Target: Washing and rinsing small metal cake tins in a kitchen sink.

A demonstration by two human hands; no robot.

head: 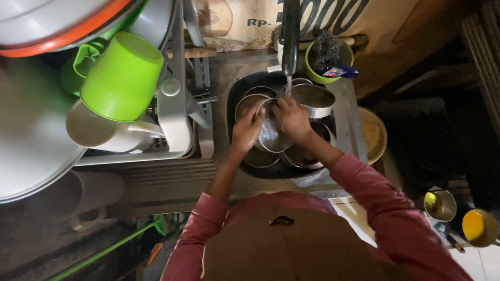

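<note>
Pink sleeves (364, 192) fill the near edge of the view, running from the person's chest up toward a dark sink (233, 99) in the middle. Both hands meet over it, on a small steel bowl (271, 134) held tilted just under a thin stream of water (288, 84) that falls from a dark tap (290, 31). The left hand (247, 130) grips the bowl's left rim, fingers curled around its edge. The right hand (292, 118) lies over the bowl's far right side, fingers bent down and pressed on the metal; how far they wrap cannot be told.

More steel bowls (250, 104) lie in the sink beneath and around the held one, and a steel pot (313, 100) sits just to the right of the stream, touching the right hand's far side. At the far right corner of the sink stands a green cup (312, 70) with a dark scourer (326, 49) in it. A round yellowish tray (376, 135) lies just right of the sink.

To the left, a drying rack (174, 119) holds a bright green mug (122, 78) tipped on its side, a white mug (120, 136) under it, and big pale basins (31, 140). At the near right, well apart from the hands, stand a metal cup (441, 204) and a yellow cup (476, 226).
</note>
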